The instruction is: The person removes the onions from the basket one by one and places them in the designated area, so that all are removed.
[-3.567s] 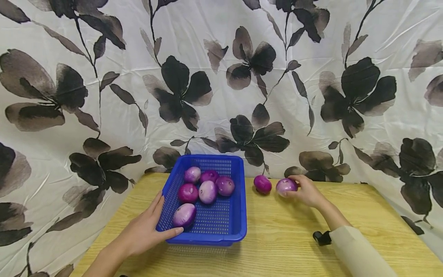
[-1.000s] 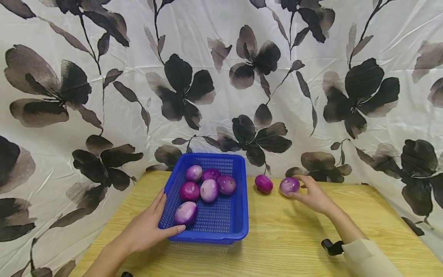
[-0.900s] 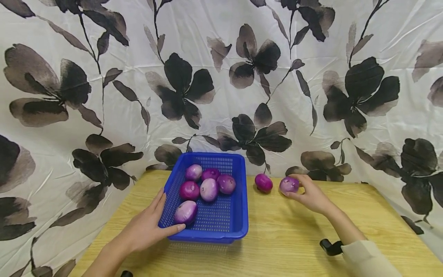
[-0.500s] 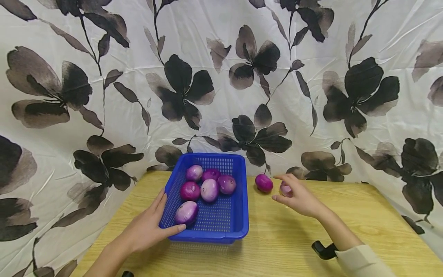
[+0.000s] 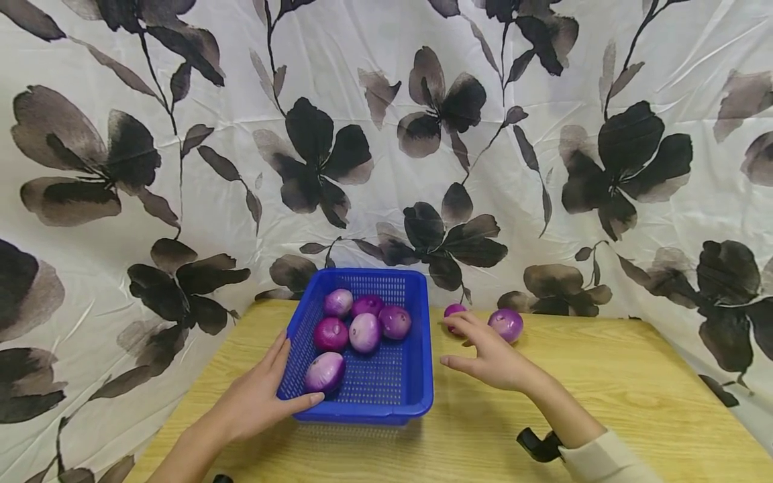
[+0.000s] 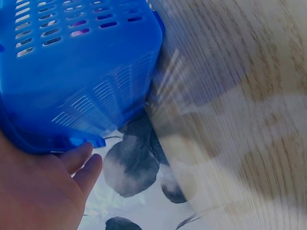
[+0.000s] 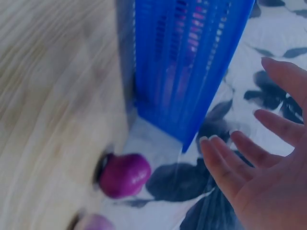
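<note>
Reaching with your right hand (image 5: 492,359), fingers spread and empty, close them around the dark purple round onion (image 5: 453,310) at your fingertips, beside the blue perforated plastic basket (image 5: 417,396) your left hand (image 5: 256,402) steadies, fingers flat, thumb over its rim.

Layout: basket (image 5: 417,396) on table (image 5: 634,402), two onions to its right.
Six onions (image 5: 365,332) are held in basket; left hand (image 5: 256,402) is laid at its near-left corner; right hand (image 5: 492,359) is placed btwn basket & far-right onion (image 5: 506,325), just before nearer onion (image 5: 453,310); cloth backdrop (image 5: 543,201) hangs behind.
</note>
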Demonstrator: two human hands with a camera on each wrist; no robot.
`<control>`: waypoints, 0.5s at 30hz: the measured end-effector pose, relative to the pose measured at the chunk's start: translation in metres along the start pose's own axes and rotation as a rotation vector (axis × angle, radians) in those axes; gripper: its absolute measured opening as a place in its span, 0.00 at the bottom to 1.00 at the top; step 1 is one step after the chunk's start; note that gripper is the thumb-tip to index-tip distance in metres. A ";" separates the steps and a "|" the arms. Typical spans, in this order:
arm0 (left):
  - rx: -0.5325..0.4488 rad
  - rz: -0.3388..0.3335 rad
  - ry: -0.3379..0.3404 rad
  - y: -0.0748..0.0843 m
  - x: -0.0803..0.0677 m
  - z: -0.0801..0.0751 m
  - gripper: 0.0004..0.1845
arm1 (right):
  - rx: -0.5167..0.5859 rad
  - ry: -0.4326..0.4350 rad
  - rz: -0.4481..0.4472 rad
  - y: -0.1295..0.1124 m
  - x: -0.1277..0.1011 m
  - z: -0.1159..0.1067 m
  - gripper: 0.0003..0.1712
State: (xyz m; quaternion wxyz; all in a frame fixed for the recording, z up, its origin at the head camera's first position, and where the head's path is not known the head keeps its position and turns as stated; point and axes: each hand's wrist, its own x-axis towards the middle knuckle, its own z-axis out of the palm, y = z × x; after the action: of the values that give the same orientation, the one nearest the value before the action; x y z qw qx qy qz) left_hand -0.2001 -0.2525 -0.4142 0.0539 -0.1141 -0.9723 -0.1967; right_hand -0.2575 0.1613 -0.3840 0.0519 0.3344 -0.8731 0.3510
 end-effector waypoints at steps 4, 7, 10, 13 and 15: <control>-0.001 -0.007 -0.003 0.000 0.000 0.000 0.67 | 0.029 -0.036 -0.039 -0.009 0.006 0.008 0.34; -0.005 0.001 0.010 0.000 0.000 0.001 0.67 | 0.059 -0.055 -0.065 -0.016 0.010 0.015 0.33; -0.008 0.015 0.026 -0.001 -0.001 0.002 0.67 | 0.081 -0.065 -0.095 -0.022 0.014 0.021 0.31; -0.008 0.022 0.039 -0.001 -0.001 0.003 0.67 | 0.083 -0.069 -0.105 -0.029 0.018 0.028 0.31; -0.009 0.024 0.041 -0.001 -0.002 0.004 0.67 | 0.087 -0.077 -0.107 -0.033 0.021 0.032 0.32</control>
State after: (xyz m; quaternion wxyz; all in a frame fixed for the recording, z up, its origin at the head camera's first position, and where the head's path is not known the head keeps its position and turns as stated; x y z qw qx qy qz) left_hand -0.1986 -0.2524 -0.4186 0.0755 -0.1221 -0.9686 -0.2028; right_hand -0.2482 0.1119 -0.3819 0.0223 0.3958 -0.8391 0.3724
